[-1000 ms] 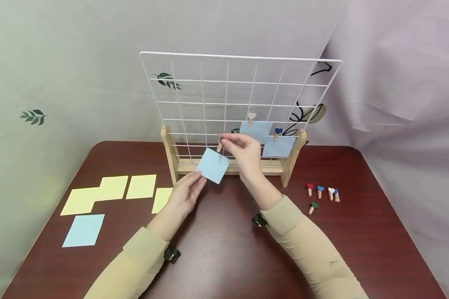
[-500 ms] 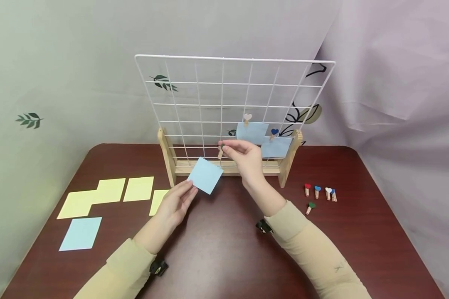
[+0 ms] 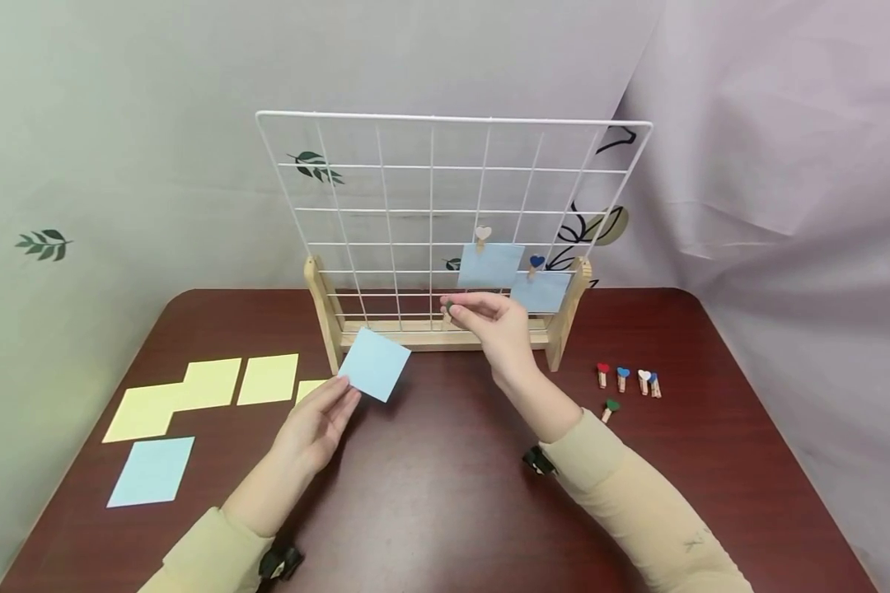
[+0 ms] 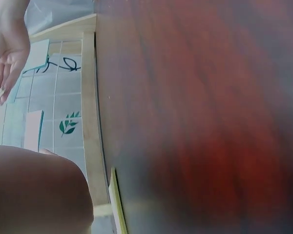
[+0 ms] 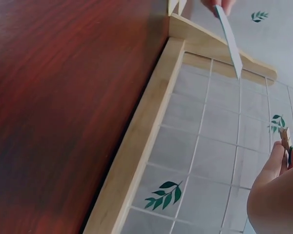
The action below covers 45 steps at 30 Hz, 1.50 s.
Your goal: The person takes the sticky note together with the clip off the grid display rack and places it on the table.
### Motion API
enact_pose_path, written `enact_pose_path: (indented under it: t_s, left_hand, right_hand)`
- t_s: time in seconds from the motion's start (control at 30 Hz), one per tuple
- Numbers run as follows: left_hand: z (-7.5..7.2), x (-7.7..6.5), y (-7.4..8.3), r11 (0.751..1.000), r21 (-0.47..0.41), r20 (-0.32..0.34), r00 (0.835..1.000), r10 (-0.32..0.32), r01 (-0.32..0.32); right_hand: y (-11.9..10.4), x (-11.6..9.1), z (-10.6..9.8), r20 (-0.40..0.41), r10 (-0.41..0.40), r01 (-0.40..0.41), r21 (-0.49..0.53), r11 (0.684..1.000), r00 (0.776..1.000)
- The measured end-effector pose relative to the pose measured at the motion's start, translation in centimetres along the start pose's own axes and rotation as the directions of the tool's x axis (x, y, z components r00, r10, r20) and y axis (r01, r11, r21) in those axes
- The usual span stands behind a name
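Note:
My left hand (image 3: 315,424) pinches a light blue paper square (image 3: 374,365) by its lower left corner, in front of the grid rack's left post. My right hand (image 3: 498,333) pinches a small wooden clothespin (image 5: 285,139) with a dark green top between thumb and fingertips, before the lower middle of the white wire grid (image 3: 432,210). Two blue papers hang at the grid's lower right: one (image 3: 489,265) under a clothespin with a white heart (image 3: 483,234), the other (image 3: 541,294) under one with a blue heart (image 3: 537,262). Paper and held clothespin are apart.
Several yellow paper squares (image 3: 269,380) and one blue square (image 3: 152,472) lie on the table's left. At right lie several heart clothespins, among them a red one (image 3: 602,375) and a green one (image 3: 610,410). Wooden posts (image 3: 325,317) carry the grid.
The left hand has drawn the blue paper left and down, away from the grid. The right hand has sunk slightly with its clothespin, and the gap between the two has widened.

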State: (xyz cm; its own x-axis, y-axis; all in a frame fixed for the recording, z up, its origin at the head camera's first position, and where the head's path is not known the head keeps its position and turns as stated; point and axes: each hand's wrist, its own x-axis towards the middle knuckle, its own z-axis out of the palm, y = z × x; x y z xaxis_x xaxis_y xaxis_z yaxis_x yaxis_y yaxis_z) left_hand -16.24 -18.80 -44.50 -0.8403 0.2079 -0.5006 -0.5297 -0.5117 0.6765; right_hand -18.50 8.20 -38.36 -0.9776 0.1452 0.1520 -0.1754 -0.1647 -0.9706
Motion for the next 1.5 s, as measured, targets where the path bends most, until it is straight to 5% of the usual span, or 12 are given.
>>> enact_pose_path:
  t_s: [0.5,0.9,1.5]
  left_hand:
    - [-4.3,-1.9,1.9,0.989,-0.135,-0.04,0.997,-0.072,0.066]
    - [-7.7,-3.3,2.1,0.989,-0.128,-0.069,0.995,-0.078,0.069]
    - [-10.0,-4.4,2.6,0.982,-0.145,-0.177,0.973,-0.148,0.123]
  right_hand:
    - [1.8,-1.2,-2.4,-0.009,0.025,-0.025,-0.034,0.999,1.0]
    - [2.8,-2.3,-4.9,-0.038,0.064,-0.066,-0.055,0.996,0.997]
    - [3.5,-3.6,-8.5,-0.099,0.106,-0.12,-0.158,0.98,0.989]
